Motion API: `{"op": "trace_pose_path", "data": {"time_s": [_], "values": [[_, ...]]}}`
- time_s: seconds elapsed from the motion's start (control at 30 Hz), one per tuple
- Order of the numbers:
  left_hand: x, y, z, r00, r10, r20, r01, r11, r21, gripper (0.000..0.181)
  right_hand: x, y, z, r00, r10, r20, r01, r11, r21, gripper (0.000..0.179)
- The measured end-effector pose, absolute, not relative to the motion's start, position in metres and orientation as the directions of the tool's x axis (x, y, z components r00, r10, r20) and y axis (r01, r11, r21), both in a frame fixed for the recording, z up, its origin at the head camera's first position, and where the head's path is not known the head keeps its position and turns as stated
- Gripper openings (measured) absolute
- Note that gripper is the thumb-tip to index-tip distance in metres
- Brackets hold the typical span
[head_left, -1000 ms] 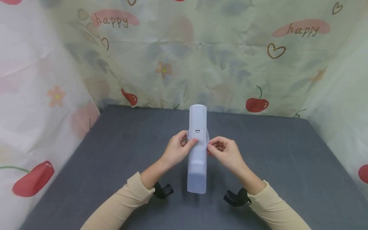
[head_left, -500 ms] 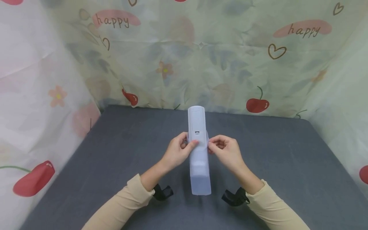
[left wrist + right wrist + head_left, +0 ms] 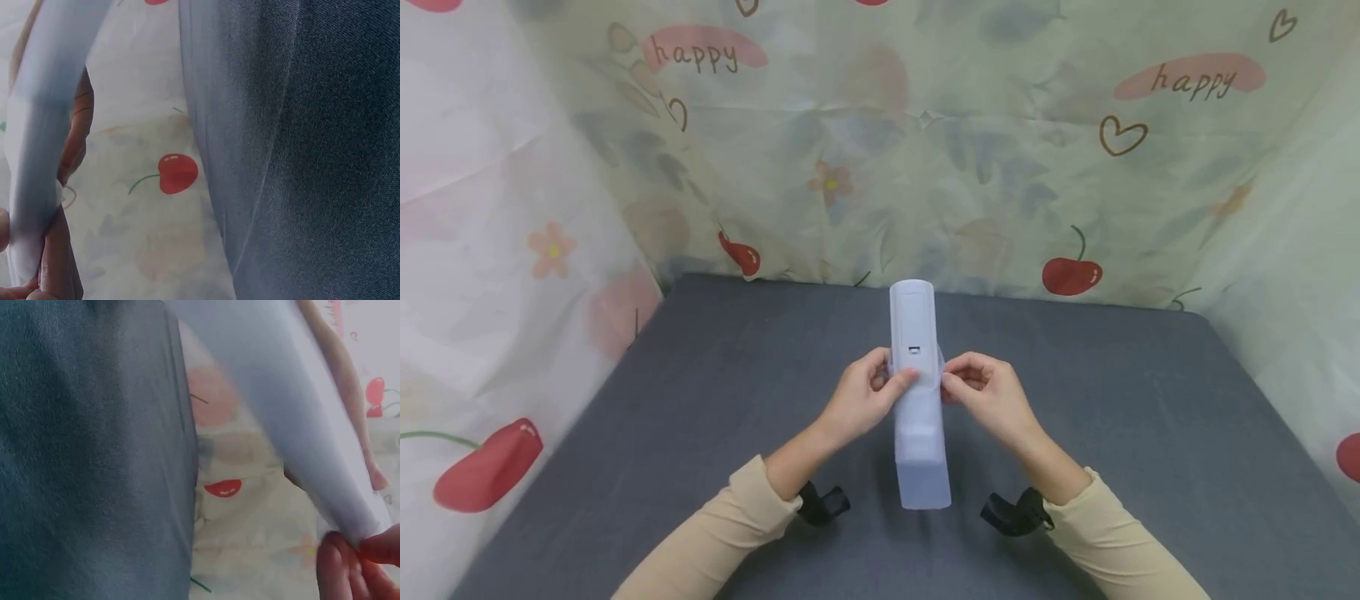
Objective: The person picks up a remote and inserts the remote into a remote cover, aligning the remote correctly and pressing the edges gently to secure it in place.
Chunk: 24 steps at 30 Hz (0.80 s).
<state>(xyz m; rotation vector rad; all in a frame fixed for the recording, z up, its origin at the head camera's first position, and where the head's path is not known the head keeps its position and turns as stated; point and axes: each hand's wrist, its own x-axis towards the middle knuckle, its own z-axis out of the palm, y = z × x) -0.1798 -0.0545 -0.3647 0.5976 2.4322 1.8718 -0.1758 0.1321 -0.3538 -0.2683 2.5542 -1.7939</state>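
A long white plastic device point(image 3: 917, 417) stands out above the table between my two hands. It has a small dark port-like slot on its face and a paler, bluish translucent end towards me; its exact kind cannot be told. My left hand point(image 3: 861, 396) grips it from the left, thumb across the face below the slot, fingers behind and partly hidden. My right hand point(image 3: 992, 400) pinches a thin pale edge point(image 3: 942, 358) on its right side with thumb and fingertips. In both wrist views the white device point(image 3: 40, 137) point(image 3: 281, 400) is blurred and seen from the side.
A dark grey cloth-covered table point(image 3: 700, 358) lies beneath. Printed curtains point(image 3: 880, 183) with cherries, hearts and flowers enclose the back and sides. Black wrist mounts point(image 3: 823, 504) hang below the cuffs of both beige sleeves point(image 3: 722, 525).
The device's near end has swung slightly right, and its far end has shifted a little left and towards me. Both hands keep nearly the same hold.
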Motion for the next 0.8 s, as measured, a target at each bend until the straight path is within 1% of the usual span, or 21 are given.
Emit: {"op": "trace_pose_path", "data": {"time_s": [0.17, 0.3, 0.43, 0.57, 0.7, 0.8], "values": [[-0.179, -0.054, -0.365, -0.929, 0.284, 0.238, 0.310, 0.240, 0.920, 0.031, -0.176, 0.135, -0.349, -0.974, -0.223, 0.028, -0.097, 0.307, -0.947, 0.028], [-0.180, -0.053, -0.367, -0.926, 0.269, 0.264, 0.337, 0.276, 0.900, 0.030, -0.176, 0.137, -0.344, -0.962, -0.273, 0.019, -0.110, 0.324, -0.939, 0.036], [-0.180, -0.052, -0.368, -0.925, 0.266, 0.272, 0.352, 0.323, 0.879, 0.030, -0.177, 0.137, -0.343, -0.957, -0.291, 0.007, -0.118, 0.366, -0.923, 0.041], [-0.179, -0.052, -0.372, -0.914, 0.302, 0.269, 0.373, 0.370, 0.851, 0.032, -0.179, 0.136, -0.342, -0.955, -0.296, -0.027, -0.101, 0.412, -0.906, 0.046], [-0.179, -0.051, -0.375, -0.899, 0.339, 0.276, 0.398, 0.372, 0.839, 0.030, -0.182, 0.136, -0.343, -0.946, -0.322, -0.030, -0.119, 0.435, -0.893, 0.046], [-0.179, -0.052, -0.375, -0.899, 0.348, 0.266, 0.388, 0.350, 0.853, 0.029, -0.183, 0.136, -0.343, -0.941, -0.339, -0.014, -0.144, 0.434, -0.890, 0.045]]}}
